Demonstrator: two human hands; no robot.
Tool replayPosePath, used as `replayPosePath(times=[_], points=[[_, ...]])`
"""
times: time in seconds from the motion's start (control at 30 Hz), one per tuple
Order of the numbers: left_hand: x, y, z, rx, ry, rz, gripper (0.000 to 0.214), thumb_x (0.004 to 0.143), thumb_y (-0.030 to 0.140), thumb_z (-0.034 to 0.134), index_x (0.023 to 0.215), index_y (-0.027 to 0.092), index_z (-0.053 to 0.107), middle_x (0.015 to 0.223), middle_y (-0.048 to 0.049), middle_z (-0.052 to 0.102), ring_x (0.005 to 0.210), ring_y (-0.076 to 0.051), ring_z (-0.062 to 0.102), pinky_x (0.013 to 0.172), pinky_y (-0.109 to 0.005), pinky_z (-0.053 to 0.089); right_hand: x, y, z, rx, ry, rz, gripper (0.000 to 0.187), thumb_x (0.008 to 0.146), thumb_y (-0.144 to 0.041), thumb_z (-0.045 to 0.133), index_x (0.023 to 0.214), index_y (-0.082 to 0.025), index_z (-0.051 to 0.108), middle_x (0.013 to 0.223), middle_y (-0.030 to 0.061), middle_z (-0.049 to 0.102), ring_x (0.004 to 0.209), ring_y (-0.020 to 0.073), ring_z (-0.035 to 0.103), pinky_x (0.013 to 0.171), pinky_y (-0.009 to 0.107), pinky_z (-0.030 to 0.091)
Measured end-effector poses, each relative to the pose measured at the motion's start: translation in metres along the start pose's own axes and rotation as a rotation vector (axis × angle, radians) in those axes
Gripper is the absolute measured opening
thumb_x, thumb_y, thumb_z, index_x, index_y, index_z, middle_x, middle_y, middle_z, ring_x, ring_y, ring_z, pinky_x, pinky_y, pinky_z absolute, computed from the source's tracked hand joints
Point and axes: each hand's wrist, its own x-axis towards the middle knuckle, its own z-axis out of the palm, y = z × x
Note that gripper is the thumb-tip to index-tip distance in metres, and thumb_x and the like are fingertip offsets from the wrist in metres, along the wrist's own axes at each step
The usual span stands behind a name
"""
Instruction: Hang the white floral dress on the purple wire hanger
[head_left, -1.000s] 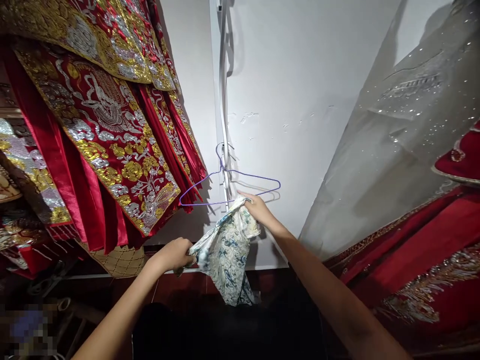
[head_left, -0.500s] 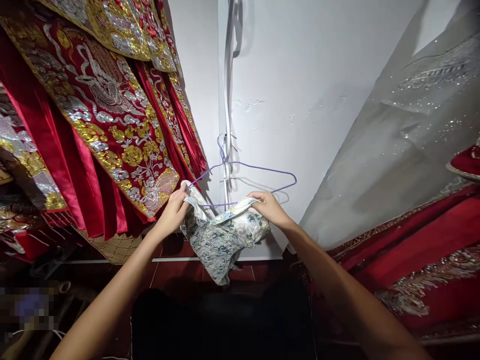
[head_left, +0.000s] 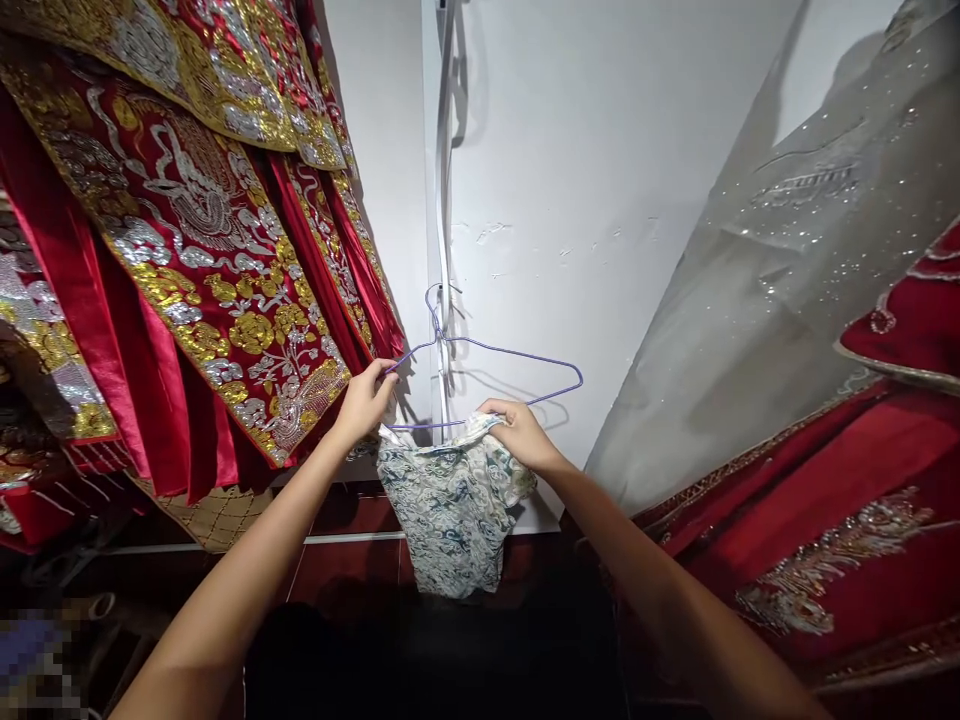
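Observation:
A purple wire hanger (head_left: 517, 353) hangs by its hook from a white metal rail on the wall. Below it droops a small floral blouse (head_left: 446, 520), white with green and blue print; its left part is around the hanger's left side. My left hand (head_left: 365, 402) is closed on the left arm of the hanger, close to the blouse's edge; its palm side is hidden. My right hand (head_left: 520, 432) pinches the blouse's neckline near the hanger's lower bar. The hanger's right end sticks out bare above that hand.
Red costumes with gold and silver embroidery (head_left: 225, 260) hang at left. On the right are a sparkly white gown (head_left: 720, 320) and a red beaded garment (head_left: 840, 470). A white upright rail (head_left: 442, 150) runs along the wall (head_left: 600, 120). Dark red floor tiles (head_left: 345, 570) lie below.
The blouse has turned from bunched and slanted to hanging straighter and wider. My left hand has shifted up along the hanger's arm. My right hand has moved slightly left and down with the neckline.

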Motion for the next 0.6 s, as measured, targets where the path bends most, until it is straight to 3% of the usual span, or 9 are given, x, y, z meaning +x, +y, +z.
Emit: replayPosePath(times=[0.07,0.13,0.27,0.33,0.4,0.47,0.6], points=[[0.004,0.008,-0.003,0.003,0.034,0.017,0.030,0.097,0.037,0.045,0.115,0.020,0.062,0.093,-0.0044,0.071,0.088,-0.020,0.066,0.082,-0.031,0.049,-0.001,-0.007,0.003,-0.039,-0.036,-0.004,0.025,0.069,-0.014,0.049,0.085,-0.018,0.068,0.083,0.0021,0.069,0.073,0.0172,0.062,0.064,0.025,0.044],[0.011,0.013,-0.011,0.017,0.012,0.038,0.030,0.097,0.037,0.044,0.107,0.019,0.065,0.085,-0.0031,0.070,0.081,-0.019,0.065,0.076,-0.029,0.048,-0.006,-0.013,0.001,-0.147,0.017,0.022,0.039,0.066,-0.012,0.048,0.099,-0.021,0.068,0.083,0.0010,0.068,0.062,0.0146,0.058,0.055,0.024,0.041],[0.021,0.016,-0.034,0.119,-0.053,0.073,0.026,0.096,0.035,0.045,0.096,0.019,0.064,0.079,-0.0016,0.067,0.074,-0.018,0.062,0.071,-0.028,0.045,-0.021,-0.018,-0.025,-0.331,0.410,-0.012,0.077,0.062,-0.010,0.056,0.137,-0.028,0.052,0.082,0.0003,0.066,0.062,0.0158,0.059,0.055,0.025,0.043],[0.024,0.016,-0.043,0.185,-0.078,0.101,0.024,0.096,0.034,0.045,0.097,0.019,0.063,0.080,-0.0017,0.066,0.074,-0.018,0.061,0.071,-0.028,0.044,-0.026,-0.018,-0.050,-0.323,0.503,-0.053,0.084,0.066,-0.014,0.062,0.147,-0.026,0.041,0.080,0.0008,0.066,0.069,0.0187,0.062,0.061,0.028,0.047],[0.027,0.017,-0.048,0.234,-0.109,0.141,0.023,0.097,0.032,0.044,0.098,0.019,0.062,0.084,-0.0027,0.066,0.077,-0.019,0.061,0.073,-0.029,0.044,-0.025,-0.019,-0.078,-0.334,0.426,-0.029,0.075,0.071,-0.023,0.068,0.143,-0.021,0.047,0.074,0.0009,0.065,0.068,0.0202,0.063,0.063,0.030,0.049],[0.029,0.017,-0.048,0.271,-0.136,0.185,0.022,0.097,0.031,0.042,0.099,0.019,0.061,0.091,-0.0049,0.063,0.084,-0.020,0.060,0.077,-0.031,0.045,-0.023,-0.025,-0.103,-0.395,0.234,0.016,0.059,0.072,-0.033,0.072,0.128,-0.018,0.062,0.075,0.0030,0.068,0.071,0.0223,0.065,0.066,0.033,0.052],[0.034,0.015,-0.046,0.297,-0.129,0.206,0.024,0.096,0.032,0.043,0.097,0.019,0.063,0.099,-0.0082,0.057,0.101,-0.024,0.055,0.089,-0.036,0.045,-0.023,-0.049,-0.129,-0.527,-0.050,0.009,0.046,0.073,-0.041,0.075,0.115,-0.022,0.074,0.109,0.0078,0.074,0.102,0.0321,0.067,0.087,0.040,0.053]])
